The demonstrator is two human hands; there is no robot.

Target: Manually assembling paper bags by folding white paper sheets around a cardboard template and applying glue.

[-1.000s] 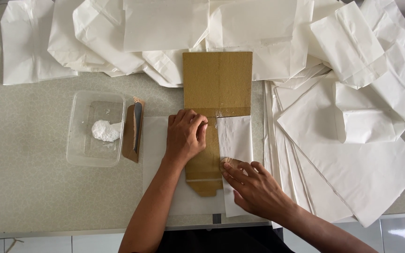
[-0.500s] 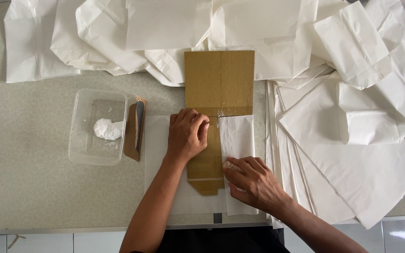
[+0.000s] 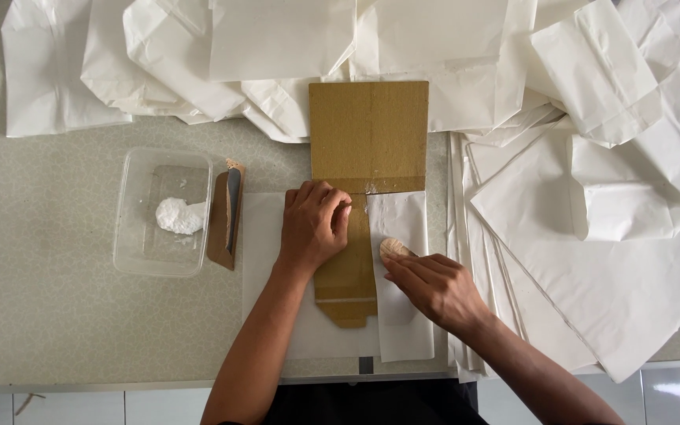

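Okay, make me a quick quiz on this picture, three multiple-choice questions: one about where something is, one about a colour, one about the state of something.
1. Where does the clear plastic container stand?
A. To the left of the left hand
B. On the paper stack at the right
C. On top of the cardboard template

2. What colour is the cardboard template?
A. Blue
B. Brown
C. Black

3. How is the left hand placed?
A. Raised above the table
B. Gripping the container
C. Pressed down on the template's narrow part

Answers:
1. A, the container with a white lump of paste sits on the table left of that hand.
2. B, the template is plain brown cardboard among white paper bags.
3. C, the left hand rests knuckles up on the brown strip, while the right hand lies on the white paper flap beside it.
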